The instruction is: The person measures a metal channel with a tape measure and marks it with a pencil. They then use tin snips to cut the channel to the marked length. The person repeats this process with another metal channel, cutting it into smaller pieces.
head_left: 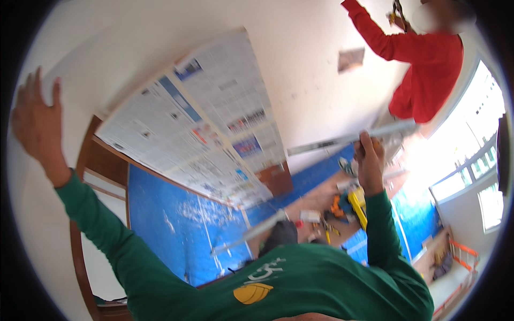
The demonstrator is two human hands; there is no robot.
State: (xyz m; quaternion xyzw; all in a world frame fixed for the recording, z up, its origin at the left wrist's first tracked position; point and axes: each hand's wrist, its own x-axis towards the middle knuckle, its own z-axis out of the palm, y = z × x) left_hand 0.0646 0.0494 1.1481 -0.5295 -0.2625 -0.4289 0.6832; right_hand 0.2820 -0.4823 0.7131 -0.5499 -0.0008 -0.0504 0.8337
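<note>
One metal bar (326, 144), pale grey, lay right of centre in the frame, its long axis running at a shallow slant, left end lower, right end higher. One right hand (370, 160) held it, fingers curled in and thumb uppermost; more bar showed left of the fist than right. Bar's left end appeared close to the papered board (203, 123); contact could not be told. Right forearm rose nearly upright from the lower right. One left hand (37, 120), well apart at upper left, was empty, fingers spread and pointing up, arm stretched outward; whether it touched the wall (80, 69) was unclear.
</note>
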